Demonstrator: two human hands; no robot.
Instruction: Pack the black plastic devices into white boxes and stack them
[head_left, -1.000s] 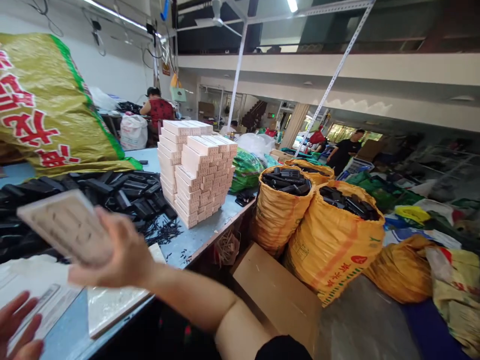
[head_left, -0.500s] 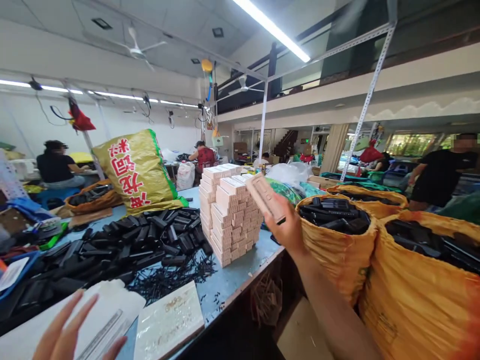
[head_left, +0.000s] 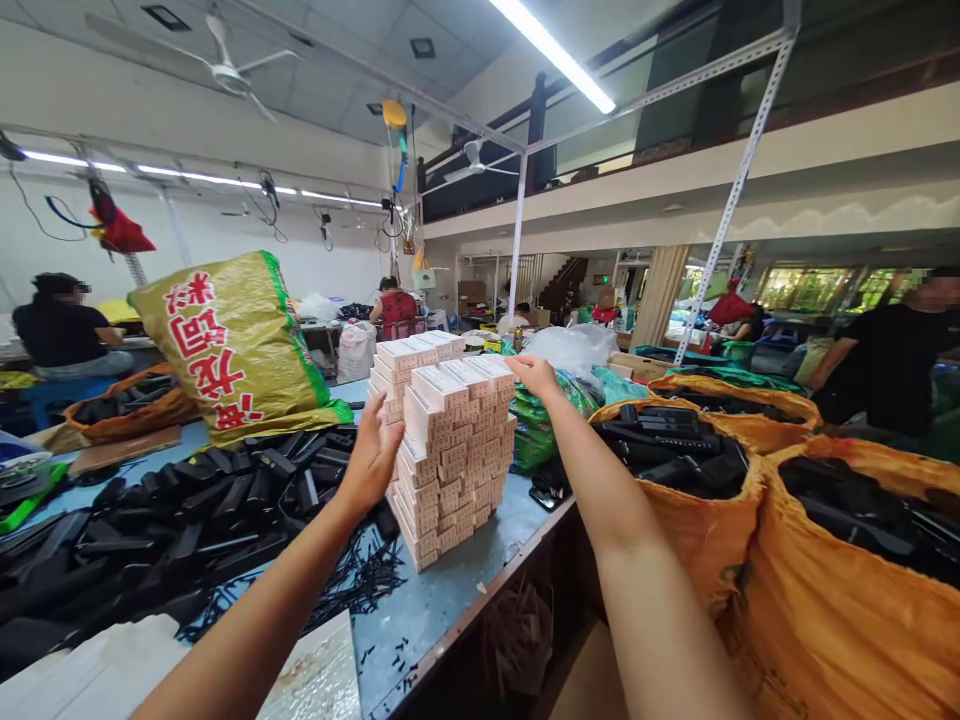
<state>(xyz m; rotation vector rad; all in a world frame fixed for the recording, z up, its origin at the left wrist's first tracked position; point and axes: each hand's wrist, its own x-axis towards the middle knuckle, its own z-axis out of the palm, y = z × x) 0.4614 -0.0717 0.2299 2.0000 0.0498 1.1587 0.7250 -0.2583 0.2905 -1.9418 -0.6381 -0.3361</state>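
Observation:
A tall stack of small, pale pink boxes [head_left: 457, 480] with white printed tops stands on the blue table. Close against the stack's left side is my left hand [head_left: 371, 462], open with its fingers raised and thumb apart. My right hand [head_left: 536, 376] is at the upper right corner, its fingers stretched toward a top box [head_left: 491, 370] and seeming to touch its end. Part of that hand's grip is hidden from this angle. To the left lies a heap of black plastic parts [head_left: 232, 500], with thin black pieces [head_left: 360, 575] in front.
Orange sacks [head_left: 847, 590] of black parts stand to my right. A yellow-green bag [head_left: 232, 345] rests behind the heap. A whitish slab [head_left: 315, 670] and white sheet material [head_left: 112, 660] lie at the near left. A person in black [head_left: 892, 350] stands at right; others sit farther back.
The box held up in my right hand has come onto the stack's top. My left hand has risen from the white sheet at the near left to the stack's side. The view has turned slightly.

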